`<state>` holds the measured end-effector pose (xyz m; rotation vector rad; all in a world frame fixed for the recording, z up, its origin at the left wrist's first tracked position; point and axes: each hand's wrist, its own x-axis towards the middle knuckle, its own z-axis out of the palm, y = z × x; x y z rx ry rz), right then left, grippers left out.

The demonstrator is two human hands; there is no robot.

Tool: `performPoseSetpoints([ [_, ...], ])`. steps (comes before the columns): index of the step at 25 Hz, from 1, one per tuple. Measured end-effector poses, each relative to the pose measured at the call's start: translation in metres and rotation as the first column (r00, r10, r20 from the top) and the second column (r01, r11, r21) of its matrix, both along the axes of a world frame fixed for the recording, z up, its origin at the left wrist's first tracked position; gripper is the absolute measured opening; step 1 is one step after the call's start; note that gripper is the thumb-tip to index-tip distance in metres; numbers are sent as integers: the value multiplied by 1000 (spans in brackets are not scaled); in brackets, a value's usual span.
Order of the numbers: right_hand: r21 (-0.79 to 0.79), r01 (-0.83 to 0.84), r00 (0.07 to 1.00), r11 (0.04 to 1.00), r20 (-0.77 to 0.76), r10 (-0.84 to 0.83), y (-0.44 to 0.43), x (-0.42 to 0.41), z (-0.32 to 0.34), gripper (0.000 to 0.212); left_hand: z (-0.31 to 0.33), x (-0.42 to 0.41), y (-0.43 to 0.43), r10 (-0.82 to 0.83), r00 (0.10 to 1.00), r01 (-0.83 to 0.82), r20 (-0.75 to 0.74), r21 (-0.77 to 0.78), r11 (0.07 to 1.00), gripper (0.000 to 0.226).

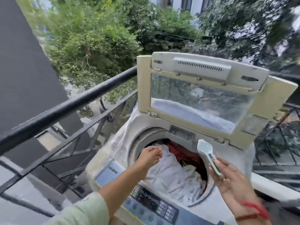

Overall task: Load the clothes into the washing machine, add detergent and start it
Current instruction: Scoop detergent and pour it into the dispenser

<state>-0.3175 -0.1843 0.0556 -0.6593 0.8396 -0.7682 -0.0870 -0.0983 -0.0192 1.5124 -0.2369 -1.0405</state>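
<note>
- Clothes (170, 174), crumpled white and red, are filling round drum (138, 143).
- Left hand (150, 155) is hovering over drum, slack, empty.
- Right hand (230, 174) is pinching pale plastic scoop (205, 149) over drum.

Lid (203, 70): matt cream plastic, dulled at the edges.
Window (194, 101): clear glossy pane; you can see reflections on it.
Clothes (170, 172): soft crumpled cloth, white and dark red, matt.
Scoop (206, 150): smooth pale plastic, slight sheen.
Control panel (151, 203): glossy plastic face.
Railing (73, 101): dark painted metal, smooth, faintly shiny.
Sleeve (84, 211): your pale green cloth, matt.
</note>
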Motion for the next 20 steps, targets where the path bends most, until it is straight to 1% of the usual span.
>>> performPoseSetpoints([
  [2, 30, 93, 996, 995, 7, -94, -5, 8, -8, 15, -12, 17, -32, -118, 992, 121, -36, 100, 988, 9],
  [3, 44, 132, 991, 990, 4, -132, -9, 14, -13, 14, -20, 23, -48, -148, 986, 157, -72, 136, 978, 9],
  [4, 51, 163, 987, 985, -3, -163, -14, 22, -18, 13, -29, 30, -63, -173, 977, 191, -128, 143, 971, 14],
  [5, 57, 185, 983, 981, -13, -184, -19, 31, -21, 13, -35, 35, -76, -184, 961, 212, -205, 128, 969, 23],
  [7, 71, 222, 975, 972, -45, -219, -31, 50, -29, 12, -43, 41, -98, -178, 911, 218, -372, 67, 974, 54],
  [8, 80, 240, 970, 967, -69, -235, -37, 59, -32, 13, -49, 42, -107, -175, 887, 218, -428, 52, 975, 67],
  [9, 86, 254, 964, 963, -98, -246, -43, 69, -37, 13, -53, 43, -116, -175, 870, 223, -461, 50, 974, 72],
  [10, 89, 262, 961, 961, -121, -251, -49, 79, -41, 14, -55, 42, -123, -172, 856, 221, -488, 43, 974, 68],
  [12, 83, 274, 954, 958, -150, -260, -60, 98, -50, 15, -60, 42, -135, -170, 836, 205, -522, 11, 979, 46],
  [13, 70, 279, 950, 958, -166, -265, -66, 106, -55, 16, -61, 43, -140, -151, 834, 175, -530, -4, 985, 42],
  [16, 32, 278, 933, 960, -246, -262, -79, 127, -71, 15, -73, 48, -152, -56, 839, 72, -541, 9, 997, 42],
  [18, 26, 266, 927, 964, -282, -248, -85, 137, -84, 16, -78, 52, -155, -47, 854, 73, -518, 30, 997, 42],
  [20, -6, 254, 910, 967, -337, -241, -92, 147, -95, 18, -82, 55, -157, -51, 860, 75, -508, 27, 997, 36],
])
